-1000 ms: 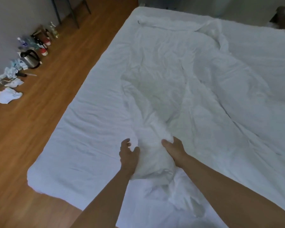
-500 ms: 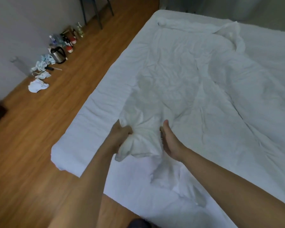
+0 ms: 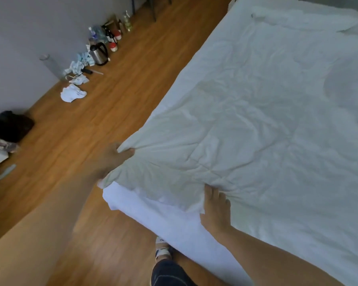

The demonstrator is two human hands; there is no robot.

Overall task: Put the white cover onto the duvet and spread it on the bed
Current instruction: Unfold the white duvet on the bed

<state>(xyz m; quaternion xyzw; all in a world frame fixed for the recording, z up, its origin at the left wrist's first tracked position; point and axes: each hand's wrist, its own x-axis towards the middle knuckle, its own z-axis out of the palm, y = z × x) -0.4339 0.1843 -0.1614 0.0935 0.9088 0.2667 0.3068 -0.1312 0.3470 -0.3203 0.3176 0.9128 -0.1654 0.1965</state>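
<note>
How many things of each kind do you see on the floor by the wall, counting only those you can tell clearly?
Kettle: 1
White crumpled cloth: 1
Black bag: 1
Red-capped bottles: 2
Total: 5
The other small items by the wall are too blurred to count.

The left hand (image 3: 116,156) reaches far out to the left on a straight, blurred arm, its fingers curled and pinching white fabric. The right hand (image 3: 215,209) lies nearer on the right, forearm slanting in from the near right corner, fingers bunched into fabric folds.
</note>
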